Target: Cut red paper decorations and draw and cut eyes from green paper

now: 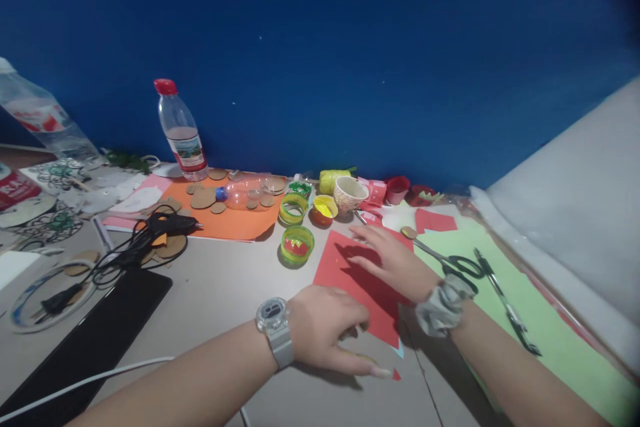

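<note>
A sheet of red paper (357, 293) lies on the table in front of me. Over its lower left edge hovers my left hand (327, 323), fingers curved and thumb held apart, nothing in it; a watch is on that wrist. My right hand (397, 263) is above the upper right of the sheet, fingers stretched out and empty, casting a shadow on the red paper. A grey scrunchie (443, 307) circles the right wrist. Close to my left thumb lies a tiny red paper scrap (397, 374). Scissors (443, 255) rest just right of my right hand.
Green paper (543, 323) carries a pen (507, 300). Green tape rolls (297, 245) and a cup (350, 193) stand beyond the red sheet. Leftward are orange paper (245, 227), a red-capped bottle (183, 133), a glue gun (173, 223) and a black phone (95, 340). A blue wall rises behind.
</note>
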Motion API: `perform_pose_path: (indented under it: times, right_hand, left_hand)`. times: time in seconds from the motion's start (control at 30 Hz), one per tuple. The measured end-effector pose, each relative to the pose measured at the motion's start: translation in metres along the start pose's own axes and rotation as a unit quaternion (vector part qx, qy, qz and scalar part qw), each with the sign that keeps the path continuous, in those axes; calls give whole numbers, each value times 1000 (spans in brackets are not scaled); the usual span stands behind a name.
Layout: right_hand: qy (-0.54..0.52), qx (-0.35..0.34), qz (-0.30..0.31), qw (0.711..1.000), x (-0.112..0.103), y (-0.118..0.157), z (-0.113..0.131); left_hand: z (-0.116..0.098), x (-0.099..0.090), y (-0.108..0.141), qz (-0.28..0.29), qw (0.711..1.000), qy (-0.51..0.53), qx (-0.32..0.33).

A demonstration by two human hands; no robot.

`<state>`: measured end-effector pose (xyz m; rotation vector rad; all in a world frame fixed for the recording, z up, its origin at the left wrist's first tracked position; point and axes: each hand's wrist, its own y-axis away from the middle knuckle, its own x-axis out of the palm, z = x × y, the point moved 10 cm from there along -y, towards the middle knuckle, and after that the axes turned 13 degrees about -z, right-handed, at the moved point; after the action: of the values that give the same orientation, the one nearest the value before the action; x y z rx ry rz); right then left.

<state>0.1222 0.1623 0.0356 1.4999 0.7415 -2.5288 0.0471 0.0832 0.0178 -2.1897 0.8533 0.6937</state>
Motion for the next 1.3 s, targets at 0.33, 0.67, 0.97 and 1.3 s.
perform_pose_path:
  times: [0.33, 0.67, 0.97, 1.3]
  right_hand:
    - [-39, 83, -70, 993, -26, 56, -38]
    - [-52, 61, -76, 994, -24, 57, -33]
    - [-58, 67, -74, 993, -23, 57, -35]
    - [-73, 100, -109, 986, -30, 59, -42]
  left_hand:
    - [25, -29, -7, -113, 984, -6, -138]
    - [38, -40, -3, -164, 961, -37, -221]
    - [29, -36, -8, -133, 972, 82, -178]
    - [0, -107, 6, -355, 846, 319, -239]
